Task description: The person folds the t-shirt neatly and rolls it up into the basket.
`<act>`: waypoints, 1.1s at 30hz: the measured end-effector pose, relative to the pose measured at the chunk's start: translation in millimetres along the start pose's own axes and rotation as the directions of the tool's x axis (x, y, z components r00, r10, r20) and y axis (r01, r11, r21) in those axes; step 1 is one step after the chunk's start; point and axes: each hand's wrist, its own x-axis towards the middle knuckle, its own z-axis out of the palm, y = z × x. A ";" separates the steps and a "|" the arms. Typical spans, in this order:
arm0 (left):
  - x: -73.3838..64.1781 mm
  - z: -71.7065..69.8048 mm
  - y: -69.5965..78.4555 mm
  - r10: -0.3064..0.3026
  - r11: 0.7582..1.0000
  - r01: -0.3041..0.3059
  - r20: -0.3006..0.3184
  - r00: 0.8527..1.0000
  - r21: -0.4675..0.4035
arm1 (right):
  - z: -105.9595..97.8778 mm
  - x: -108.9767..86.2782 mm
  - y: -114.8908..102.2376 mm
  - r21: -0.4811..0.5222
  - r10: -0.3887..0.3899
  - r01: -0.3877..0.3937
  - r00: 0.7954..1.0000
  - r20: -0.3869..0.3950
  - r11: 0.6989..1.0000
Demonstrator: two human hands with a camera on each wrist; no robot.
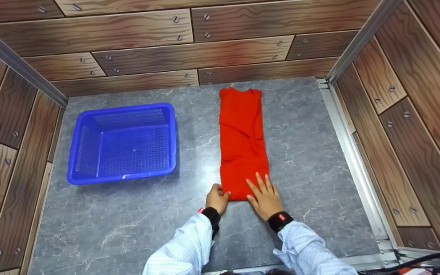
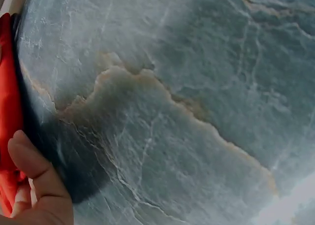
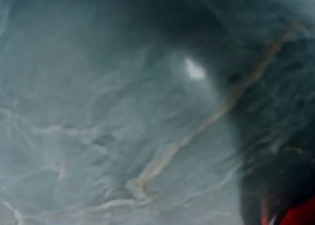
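A red shirt (image 1: 241,122) lies folded into a long narrow strip on the grey table, its near end doubled back over itself. At the near left corner, my left hand (image 1: 217,198) pinches the cloth between thumb and curled fingers; in the left wrist view the red edge (image 2: 9,107) runs beside those fingers (image 2: 37,168). My right hand (image 1: 266,196) rests with fingers spread on the near right part of the shirt. Only a blurred bit of red cloth (image 3: 298,214) shows in the right wrist view, where the right hand is out of sight.
To the left of the shirt stands a blue plastic basket (image 1: 173,141) with perforated walls and nothing inside. Wood-patterned panels (image 1: 143,34) close off the back and sides of the marbled grey table (image 1: 128,221). A metal rail (image 1: 351,164) borders the right side.
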 end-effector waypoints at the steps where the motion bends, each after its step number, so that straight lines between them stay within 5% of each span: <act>1: -0.2 -1.5 0.0 -0.029 0.999 0.029 0.014 0.999 -0.023 | -1.5 0.8 -0.6 0.065 0.040 -0.040 0.999 -0.010 0.997; 4: -0.9 -8.3 0.0 -0.129 0.986 0.135 0.068 0.989 -0.094 | -11.6 7.4 -2.6 0.293 0.216 -0.175 0.970 -0.114 0.940; 6: -1.2 -13.6 -1.3 -0.180 0.970 0.194 0.102 0.978 -0.149 | -20.5 11.9 -3.7 0.455 0.385 -0.284 0.911 -0.147 0.844; 9: -2.4 -21.6 -3.1 -0.207 0.952 0.232 0.137 0.969 -0.199 | -31.9 13.7 -4.3 0.581 0.588 -0.468 0.808 -0.023 0.666; 11: -3.0 -25.4 -4.8 -0.201 0.950 0.231 0.152 0.968 -0.211 | -37.2 12.4 -3.8 0.566 0.624 -0.556 0.776 0.091 0.609; 14: -4.1 -29.6 -6.8 -0.179 0.960 0.207 0.157 0.971 -0.187 | -39.9 7.9 -2.7 0.510 0.596 -0.617 0.769 0.229 0.600; 18: -6.3 -33.8 -10.8 -0.138 0.978 0.159 0.150 0.979 -0.138 | -35.9 0.8 -2.1 0.492 0.565 -0.639 0.763 0.312 0.591; 27: -17.5 -41.6 -23.4 -0.075 0.994 0.087 0.169 0.983 -0.066 | -31.1 -11.2 -7.2 0.493 0.537 -0.604 0.793 0.288 0.626; 33: -28.8 -45.2 -30.8 -0.102 0.987 0.134 0.297 0.950 -0.091 | -40.1 -28.3 -9.2 0.469 0.515 -0.594 0.803 0.301 0.654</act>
